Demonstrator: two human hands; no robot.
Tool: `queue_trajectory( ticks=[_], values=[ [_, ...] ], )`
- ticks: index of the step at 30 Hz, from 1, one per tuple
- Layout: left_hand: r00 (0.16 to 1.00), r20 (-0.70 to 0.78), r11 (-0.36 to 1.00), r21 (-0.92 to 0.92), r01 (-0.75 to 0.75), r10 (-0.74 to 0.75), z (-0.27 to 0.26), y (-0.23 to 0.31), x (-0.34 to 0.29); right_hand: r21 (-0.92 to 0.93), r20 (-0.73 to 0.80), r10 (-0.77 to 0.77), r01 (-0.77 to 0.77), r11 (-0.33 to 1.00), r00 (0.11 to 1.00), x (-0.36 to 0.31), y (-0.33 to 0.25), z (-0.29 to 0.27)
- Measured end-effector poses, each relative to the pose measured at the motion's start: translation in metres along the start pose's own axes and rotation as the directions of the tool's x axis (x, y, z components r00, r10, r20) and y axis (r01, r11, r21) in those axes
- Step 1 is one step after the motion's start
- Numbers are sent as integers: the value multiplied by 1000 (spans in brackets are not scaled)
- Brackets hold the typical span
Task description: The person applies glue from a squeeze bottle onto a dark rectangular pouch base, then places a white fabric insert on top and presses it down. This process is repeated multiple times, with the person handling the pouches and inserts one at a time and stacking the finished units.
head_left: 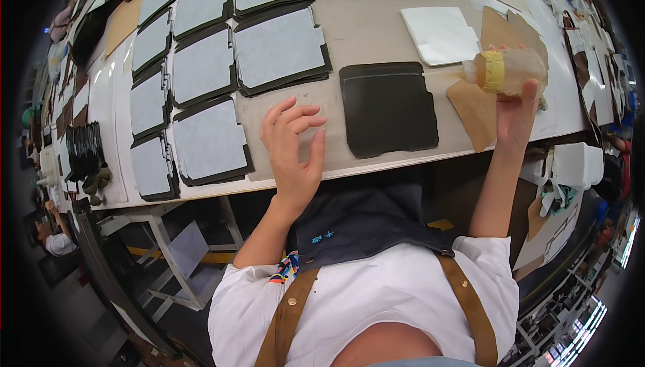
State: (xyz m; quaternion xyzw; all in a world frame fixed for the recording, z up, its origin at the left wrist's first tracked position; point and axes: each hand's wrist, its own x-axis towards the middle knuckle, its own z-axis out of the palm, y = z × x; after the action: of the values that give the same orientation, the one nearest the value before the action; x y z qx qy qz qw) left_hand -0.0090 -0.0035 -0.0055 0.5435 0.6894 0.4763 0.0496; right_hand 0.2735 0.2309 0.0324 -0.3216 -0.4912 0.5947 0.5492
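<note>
My right hand (pixel 517 115) grips a squeeze bottle (pixel 527 71) of cloudy plastic, with yellow tape round its neck. The bottle lies tilted on its side in the air, its thin nozzle pointing left toward a black flat panel (pixel 390 108) near the table's front edge. A notch shows in the panel's right side. Between that panel and the stacked pieces, my left hand (pixel 292 142) hovers with fingers spread and slightly curled, holding nothing. Left of it, several stacks of black pieces topped with pale grey sheets (pixel 208 139) stand in rows.
A stack of white sheets (pixel 440 34) lies behind the black panel. Brown card pieces (pixel 474 115) are under and beside the bottle. A dark bundle (pixel 84 152) sits at the table's far left. White containers (pixel 576 165) stand below the right edge. Other people are at the sides.
</note>
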Motion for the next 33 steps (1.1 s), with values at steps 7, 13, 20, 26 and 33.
queue_trajectory(
  ticks=[7,13,20,26,33],
  values=[
    [1000,13,1000,17,7,-7,1,1,0,-159,112,-106,123,980,988,7,-2,7],
    [1000,15,1000,21,1,-1,1,1,0,-157,151,-108,132,979,983,11,2,9],
    [999,33,998,60,-8,6,0,3,1,-322,190,-115,173,931,975,11,-4,7],
    [1000,23,999,52,0,-1,1,2,0,-343,232,-79,157,926,970,3,-12,5],
    [1000,14,999,51,-2,2,2,3,1,-360,248,-96,184,914,964,-5,-19,8]
  ],
)
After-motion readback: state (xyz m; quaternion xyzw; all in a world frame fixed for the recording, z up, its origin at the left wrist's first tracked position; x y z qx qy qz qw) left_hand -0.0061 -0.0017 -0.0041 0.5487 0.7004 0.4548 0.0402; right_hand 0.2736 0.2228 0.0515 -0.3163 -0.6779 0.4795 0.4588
